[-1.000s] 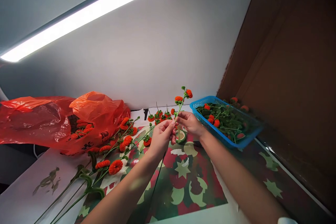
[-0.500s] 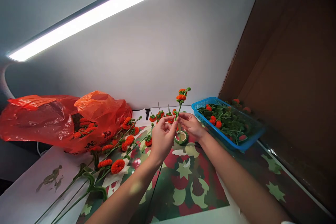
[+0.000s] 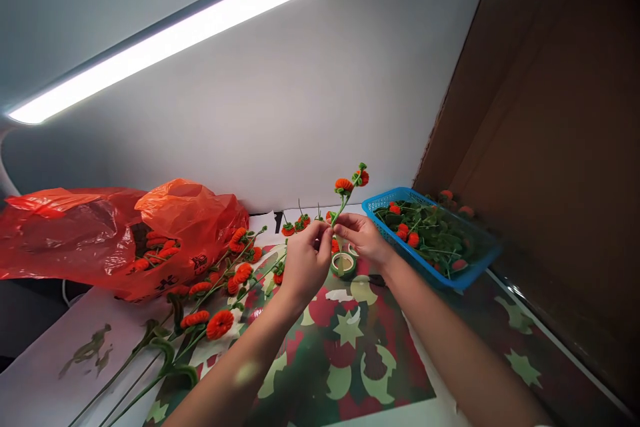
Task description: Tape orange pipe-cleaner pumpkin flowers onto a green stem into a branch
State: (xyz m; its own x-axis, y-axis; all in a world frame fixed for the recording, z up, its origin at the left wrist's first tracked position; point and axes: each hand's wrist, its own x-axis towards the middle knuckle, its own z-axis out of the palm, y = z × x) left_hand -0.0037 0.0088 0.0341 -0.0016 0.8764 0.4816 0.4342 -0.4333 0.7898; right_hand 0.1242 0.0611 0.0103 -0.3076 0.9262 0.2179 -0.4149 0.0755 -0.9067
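Observation:
My left hand [image 3: 309, 260] is closed, thumb and fingertips pinching the stem of a pipe-cleaner flower sprig [image 3: 343, 185] with orange blooms and green buds. The sprig stands above my fingers, leaning right. My right hand [image 3: 367, 238] is closed beside it, fingertips at the same stem where a thin strip of green floral tape comes up. Below my hands, the tape roll [image 3: 344, 273] rests on the table, its strip rising toward my right fingertips. Exactly where the strip meets the stem is hidden by my fingers.
To the left lie finished long-stemmed orange flowers [image 3: 220, 325] and an orange plastic bag [image 3: 200, 213] with more blooms. A blue basket [image 3: 425, 260] of leafy stems stands right, beside a cardboard panel [image 3: 540, 113]. Short flower heads [image 3: 302, 222] sit behind my hands. A lamp [image 3: 175, 40] hangs above.
The sprig has turned about its stem and leans further right, its blooms now spread apart. Both hands stay together at the stem. The view has shifted slightly.

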